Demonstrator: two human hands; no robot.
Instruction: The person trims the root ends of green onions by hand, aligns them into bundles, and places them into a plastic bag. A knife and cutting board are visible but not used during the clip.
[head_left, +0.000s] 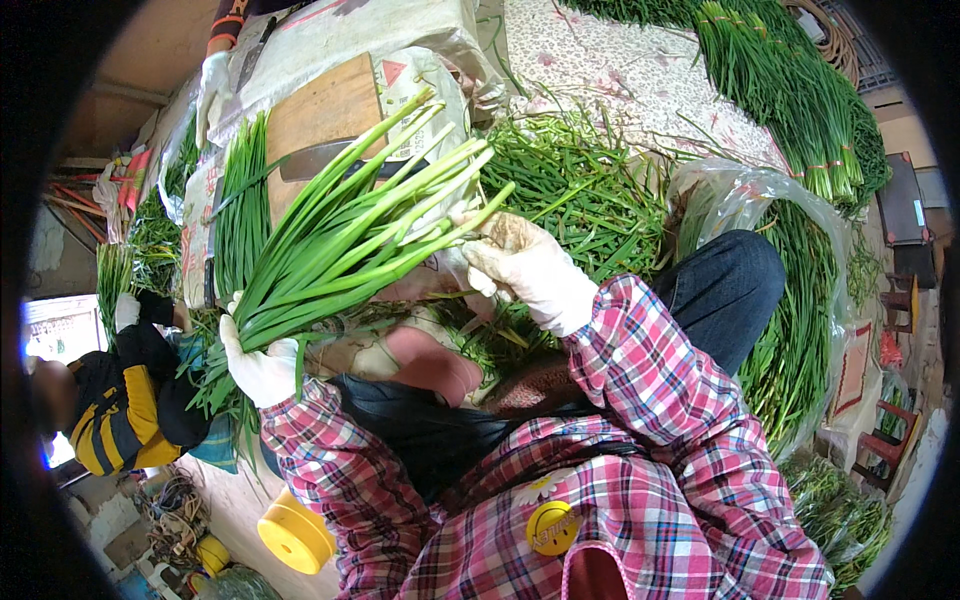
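Note:
My left hand (259, 360), in a white glove, is closed around the leafy part of a bunch of garlic chives (337, 240). The pale stem ends fan out up and to the right. At those ends, my right hand (525, 266), in a soiled white glove, pinches a stem between thumb and fingers. Beneath the bunch a cleaver (311, 161) with a dark handle lies on a wooden board (322, 105). More chives (241, 195) lie left of the board. Trimmed leaves (577, 202) are heaped beyond my right hand.
Bundled chives (795, 97) are piled at the upper right. A clear plastic bag (750, 180) of chives stands beside my right knee. A co-worker (135, 412) sits at the left, and another's gloved hand (214, 86) is near a knife (256, 56). A yellow round object (296, 532) stands on the floor.

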